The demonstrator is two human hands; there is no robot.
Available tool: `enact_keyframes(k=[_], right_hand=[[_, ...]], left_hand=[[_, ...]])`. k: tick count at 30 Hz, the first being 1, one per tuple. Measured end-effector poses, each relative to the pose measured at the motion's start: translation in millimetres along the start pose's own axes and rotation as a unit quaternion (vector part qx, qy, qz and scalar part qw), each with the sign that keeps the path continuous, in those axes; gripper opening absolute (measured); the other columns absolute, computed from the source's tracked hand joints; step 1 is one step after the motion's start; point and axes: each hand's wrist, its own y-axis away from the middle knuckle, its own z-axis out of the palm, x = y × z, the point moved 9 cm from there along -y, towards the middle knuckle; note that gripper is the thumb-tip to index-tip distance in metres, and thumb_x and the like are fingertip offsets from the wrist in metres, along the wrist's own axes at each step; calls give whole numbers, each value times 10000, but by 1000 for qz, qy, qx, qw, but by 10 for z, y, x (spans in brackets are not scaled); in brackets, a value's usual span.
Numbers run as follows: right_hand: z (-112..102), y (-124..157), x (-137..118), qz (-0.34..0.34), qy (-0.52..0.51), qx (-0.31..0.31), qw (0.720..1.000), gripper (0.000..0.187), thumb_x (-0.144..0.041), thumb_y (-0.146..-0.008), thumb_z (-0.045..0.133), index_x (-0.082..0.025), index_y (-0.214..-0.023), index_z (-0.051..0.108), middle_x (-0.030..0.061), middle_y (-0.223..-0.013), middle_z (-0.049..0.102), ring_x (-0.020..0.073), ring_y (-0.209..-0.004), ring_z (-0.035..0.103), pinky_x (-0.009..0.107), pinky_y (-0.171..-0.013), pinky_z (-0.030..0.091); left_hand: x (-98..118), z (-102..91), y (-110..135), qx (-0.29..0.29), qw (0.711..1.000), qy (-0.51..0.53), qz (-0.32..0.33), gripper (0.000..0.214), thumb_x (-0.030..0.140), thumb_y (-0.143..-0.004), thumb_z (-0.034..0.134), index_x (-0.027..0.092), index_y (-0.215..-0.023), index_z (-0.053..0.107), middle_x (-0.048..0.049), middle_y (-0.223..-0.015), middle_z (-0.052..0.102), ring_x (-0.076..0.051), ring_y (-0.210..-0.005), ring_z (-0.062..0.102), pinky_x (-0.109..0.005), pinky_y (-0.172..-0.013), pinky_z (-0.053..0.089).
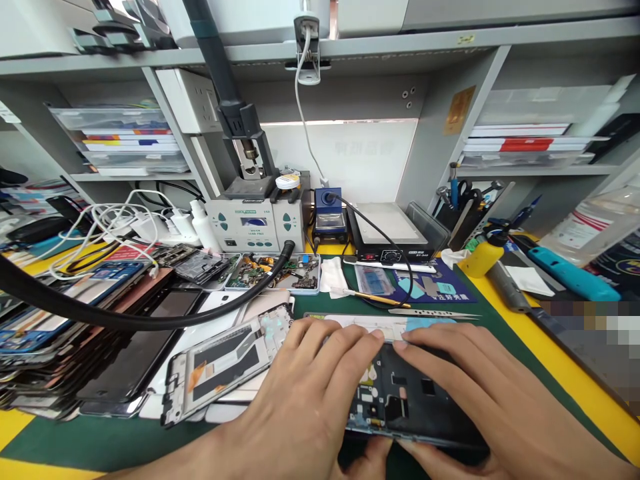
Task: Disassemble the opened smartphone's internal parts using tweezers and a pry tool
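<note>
An opened phone (400, 400) with its dark inner frame showing lies on the green mat (125, 440) near the front edge. My left hand (305, 393) lies over its left part, fingers stretched out and pressing down. My right hand (480, 387) rests over its right side, fingers laid flat toward the top edge, thumb under the near edge. Another phone frame (220, 363) lies just left of my left hand.
A stack of phone screens (75, 347) fills the left. Behind stand a hot-air station (255, 223), a parts tray (275, 273), a heating plate (393, 233), tweezers (430, 312), a yellow bottle (483, 253) and a black hose (150, 320).
</note>
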Motion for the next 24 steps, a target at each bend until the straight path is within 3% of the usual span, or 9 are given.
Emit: enact_keyframes(k=[15, 19, 21, 24], right_hand=[[-35, -19, -21, 5, 0, 11, 1000, 423, -280, -909, 665, -155, -1310, 619, 171, -1207, 688, 340, -1069, 668, 491, -923, 530], [-77, -23, -16, 12, -2, 1, 1000, 456, -365, -902, 729, -186, -1306, 618, 145, -1206, 730, 323, -1082, 698, 465, -946, 559], [-112, -28, 33, 25, -15, -12, 999, 545, -432, -853, 804, -206, -1312, 617, 128, -1232, 733, 314, -1113, 701, 443, -979, 568], [-224, -33, 259, 77, -44, 1, 996, 542, -362, -865, 793, -240, -1355, 595, 109, -1342, 683, 297, -1232, 654, 417, -1051, 537]], left_hand=[[36, -60, 21, 32, 999, -34, 14, 677, 245, -802, 676, 97, -1424, 453, -131, -1310, 659, -328, -1208, 580, -495, -1104, 419], [47, -77, 44, 41, 998, -53, 15, 647, 316, -861, 681, 116, -1432, 451, -135, -1323, 667, -340, -1199, 599, -488, -1057, 462], [-20, -24, 64, 14, 999, -47, -9, 646, 328, -906, 698, 146, -1463, 426, -123, -1354, 658, -328, -1220, 600, -478, -1074, 459], [-82, 23, 96, 3, 1000, -31, -2, 779, 372, -862, 790, 194, -1498, 375, -111, -1348, 659, -334, -1210, 610, -483, -1079, 456]])
